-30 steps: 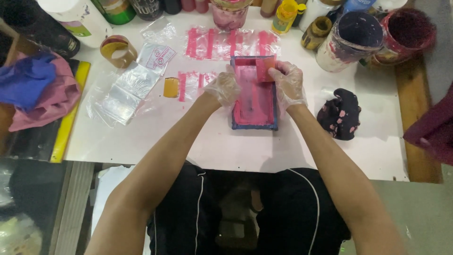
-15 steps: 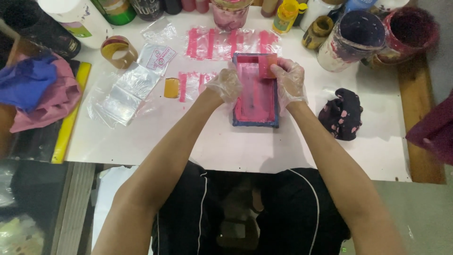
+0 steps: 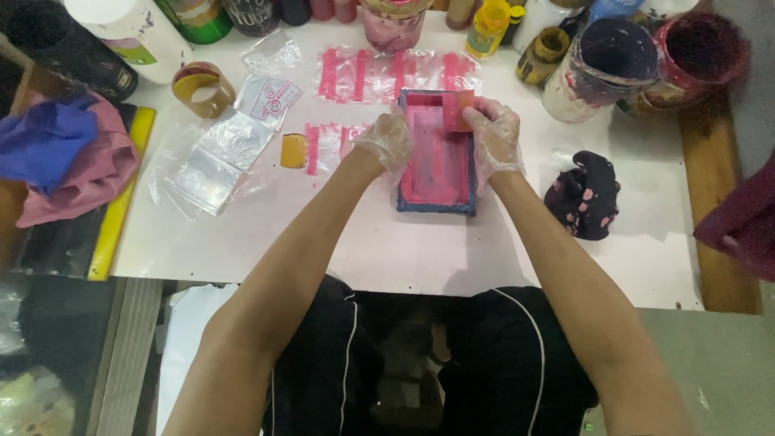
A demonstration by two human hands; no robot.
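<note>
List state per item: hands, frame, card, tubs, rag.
left hand: gloved, gripping frame's left edge
right hand: gloved, holding card
frame: flat on table, coated pink
card: pink, pinched, over frame's top end
purple tub: open
red tub: open
rag: crumpled, pink-spotted

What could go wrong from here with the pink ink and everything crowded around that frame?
1. The right hand holds a small pink scraper at the far end of the blue-edged frame; a hard pull might push wet pink ink over the near edge onto the white table.
2. The left hand alone steadies the frame, so it may slide.
3. Open paint jars stand close by the right hand; an elbow swing might tip one.
</note>
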